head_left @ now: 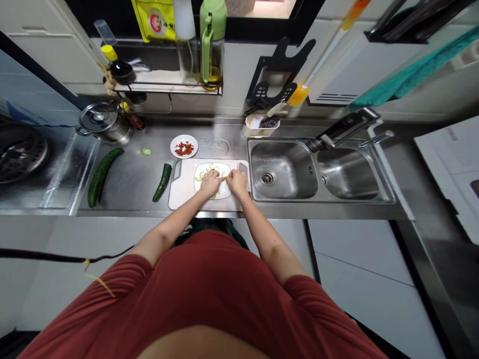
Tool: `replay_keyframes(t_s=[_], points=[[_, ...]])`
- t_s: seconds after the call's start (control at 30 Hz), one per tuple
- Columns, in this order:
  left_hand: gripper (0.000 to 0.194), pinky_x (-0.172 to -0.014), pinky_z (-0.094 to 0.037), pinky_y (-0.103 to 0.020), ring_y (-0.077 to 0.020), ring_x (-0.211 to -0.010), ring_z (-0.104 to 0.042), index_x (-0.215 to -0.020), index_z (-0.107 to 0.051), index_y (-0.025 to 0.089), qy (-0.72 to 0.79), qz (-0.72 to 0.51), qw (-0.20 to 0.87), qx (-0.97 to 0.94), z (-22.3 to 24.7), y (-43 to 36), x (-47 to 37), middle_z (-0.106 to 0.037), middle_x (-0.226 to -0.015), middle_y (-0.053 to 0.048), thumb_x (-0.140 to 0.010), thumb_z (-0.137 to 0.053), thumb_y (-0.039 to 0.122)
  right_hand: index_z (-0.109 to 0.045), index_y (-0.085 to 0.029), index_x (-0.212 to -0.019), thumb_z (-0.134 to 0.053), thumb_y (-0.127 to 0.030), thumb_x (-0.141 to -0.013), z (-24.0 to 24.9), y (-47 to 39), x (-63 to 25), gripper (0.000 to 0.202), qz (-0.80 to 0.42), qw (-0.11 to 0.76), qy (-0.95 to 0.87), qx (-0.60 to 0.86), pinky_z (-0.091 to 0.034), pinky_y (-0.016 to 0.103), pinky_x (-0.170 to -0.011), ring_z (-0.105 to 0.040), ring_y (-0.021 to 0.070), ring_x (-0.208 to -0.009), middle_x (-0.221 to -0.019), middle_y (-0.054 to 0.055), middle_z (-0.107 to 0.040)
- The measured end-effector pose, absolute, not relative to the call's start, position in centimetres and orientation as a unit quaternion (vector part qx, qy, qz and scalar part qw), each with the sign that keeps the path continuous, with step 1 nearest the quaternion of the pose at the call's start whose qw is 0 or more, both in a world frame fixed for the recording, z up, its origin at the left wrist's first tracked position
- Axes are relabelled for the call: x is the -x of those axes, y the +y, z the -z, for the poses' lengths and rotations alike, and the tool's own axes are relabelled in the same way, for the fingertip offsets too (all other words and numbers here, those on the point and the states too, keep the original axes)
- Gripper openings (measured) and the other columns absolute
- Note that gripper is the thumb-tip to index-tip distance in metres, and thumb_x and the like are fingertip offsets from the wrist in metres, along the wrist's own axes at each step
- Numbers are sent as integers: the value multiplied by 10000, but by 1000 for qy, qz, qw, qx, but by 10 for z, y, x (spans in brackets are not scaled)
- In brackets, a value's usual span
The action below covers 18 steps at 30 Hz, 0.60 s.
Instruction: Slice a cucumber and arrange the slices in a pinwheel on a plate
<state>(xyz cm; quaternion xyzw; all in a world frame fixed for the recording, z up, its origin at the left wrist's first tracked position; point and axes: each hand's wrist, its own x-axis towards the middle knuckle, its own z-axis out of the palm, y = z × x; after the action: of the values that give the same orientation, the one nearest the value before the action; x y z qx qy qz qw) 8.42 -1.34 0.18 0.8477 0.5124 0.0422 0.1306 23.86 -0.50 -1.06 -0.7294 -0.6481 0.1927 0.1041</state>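
The left hand [210, 182] and right hand [237, 181] were close together over the white plate [225, 192], fingers [215, 176] bunched narrow — whether they pinched anything, I could not tell. Pale green slices [202, 175] lay on the plate beneath and beside the fingers — a short cucumber [162, 182] well to their left.

1. A long, shiny metal counter [127, 189] runs along a pale wall [235, 65].
2. A metal sink [295, 154] with two bowls sits in the counter, to the right.
3. A small, pale shelf [160, 78] is up on the wall.
4. Higher up, a dark frame [258, 32] has a bright spot inside.
5. Smooth, pale panels [355, 249] are below the counter.
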Motion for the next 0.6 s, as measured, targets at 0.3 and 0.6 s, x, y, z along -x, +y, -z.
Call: replay_keyframes(t_s=[0.3, 0.6], points=[[339, -886, -346, -418, -271, -1104, -428, -1130, -694, 286, 518, -33, 131, -845, -3, -11, -86, -551, -1127, -112, -933, -429, 214, -645, -182, -965, -540, -297, -875, 6, -5, -236, 180, -181, 74, -655, 730, -351, 316, -800, -507, 247, -973, -1021, 105, -659], [336, -867, -339, -418, -269, -1079, -435, -1123, -695, 283, 529, -40, 135, -837, -5, -13, -86, -561, -1091, -108, -919, -439, 208, -645, -190, -925, -538, -307, -871, 9, -7, -240, 168, -184, 103, -651, 730, -345, 300, -772, -508, 232, -918, -963, 81, -657]])
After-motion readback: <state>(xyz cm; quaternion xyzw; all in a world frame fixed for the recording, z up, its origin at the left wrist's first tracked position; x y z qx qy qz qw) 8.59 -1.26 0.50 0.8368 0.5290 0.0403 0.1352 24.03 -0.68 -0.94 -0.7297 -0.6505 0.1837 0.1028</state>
